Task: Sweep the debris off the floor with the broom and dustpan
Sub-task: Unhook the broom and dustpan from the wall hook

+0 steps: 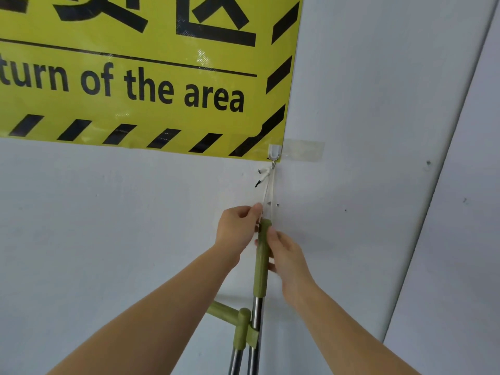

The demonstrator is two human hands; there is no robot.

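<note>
A broom with a green grip (262, 269) and a metal shaft hangs against the white wall by a white cord (268, 189) looped on a small wall hook (273, 153). My right hand (288, 262) grips the green handle near its top. My left hand (238, 228) pinches the cord just above the handle's end. A second metal pole with a green angled handle (230, 315), the dustpan's, is clipped beside the broom shaft lower down. The broom head, dustpan tray and floor are out of view.
A yellow banner (140, 77) with black lettering and hazard stripes hangs on the wall (108, 212) above the hook. Clear tape (303, 150) holds its lower right corner. A wall corner (422, 239) runs diagonally at the right.
</note>
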